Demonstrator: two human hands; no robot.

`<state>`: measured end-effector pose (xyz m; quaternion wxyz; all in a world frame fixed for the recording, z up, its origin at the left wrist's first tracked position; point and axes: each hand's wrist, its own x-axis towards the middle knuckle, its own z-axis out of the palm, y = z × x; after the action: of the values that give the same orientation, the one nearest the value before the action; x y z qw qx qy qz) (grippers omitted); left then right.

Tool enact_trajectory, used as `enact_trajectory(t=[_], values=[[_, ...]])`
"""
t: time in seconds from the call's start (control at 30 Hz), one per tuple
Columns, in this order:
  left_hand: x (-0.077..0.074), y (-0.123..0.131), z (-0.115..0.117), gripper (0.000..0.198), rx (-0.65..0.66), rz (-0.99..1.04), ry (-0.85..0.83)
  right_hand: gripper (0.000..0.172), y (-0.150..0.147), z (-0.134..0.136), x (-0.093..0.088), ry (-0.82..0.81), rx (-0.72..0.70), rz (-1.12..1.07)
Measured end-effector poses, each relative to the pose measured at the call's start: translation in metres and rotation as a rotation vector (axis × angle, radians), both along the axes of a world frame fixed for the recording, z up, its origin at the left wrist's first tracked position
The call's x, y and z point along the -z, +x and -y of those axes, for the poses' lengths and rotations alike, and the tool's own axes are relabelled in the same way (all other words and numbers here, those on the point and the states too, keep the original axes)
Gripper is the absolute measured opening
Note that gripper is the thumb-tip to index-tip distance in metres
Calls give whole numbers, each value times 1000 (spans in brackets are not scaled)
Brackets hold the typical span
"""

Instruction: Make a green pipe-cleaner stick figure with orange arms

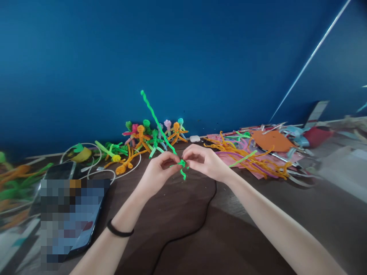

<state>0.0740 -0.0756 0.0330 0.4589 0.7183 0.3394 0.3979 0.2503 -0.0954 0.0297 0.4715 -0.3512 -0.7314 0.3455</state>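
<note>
Between my two hands, above the dark table (183, 214), is a bright green pipe cleaner (157, 121). One long end sticks up to the left, and a short twisted tangle hangs below my fingertips. My left hand (161, 170) pinches it from the left with thumb and fingers. From the right, my right hand (203, 160) pinches the same piece, fingertips close to those of the left. The fingers hide part of the twisted middle. Just behind stand several small pipe-cleaner figures, among them an orange figure (140, 135) and a green figure (155, 140).
At right lies a pile of orange pipe cleaners (275, 168), with an orange sheet (272, 140) and brushes. A white earbud case (194, 138) sits by the blue wall (200, 68). On the left are a tablet (83, 217) and a white cable (140, 160). A black cable (197, 231) crosses the table.
</note>
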Motion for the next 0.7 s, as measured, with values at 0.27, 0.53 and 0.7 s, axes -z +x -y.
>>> enact_trajectory(t=[0.27,0.53,0.7], values=[[-3,-1,2,14,-74,-138,14,8,1,-1,3,-5,14,24],[0,-1,1,19,101,42,-348,8,-3,-4,10,-13,60,75],[8,-2,-4,20,185,155,-494,9,-7,-5,14,-66,37,31]])
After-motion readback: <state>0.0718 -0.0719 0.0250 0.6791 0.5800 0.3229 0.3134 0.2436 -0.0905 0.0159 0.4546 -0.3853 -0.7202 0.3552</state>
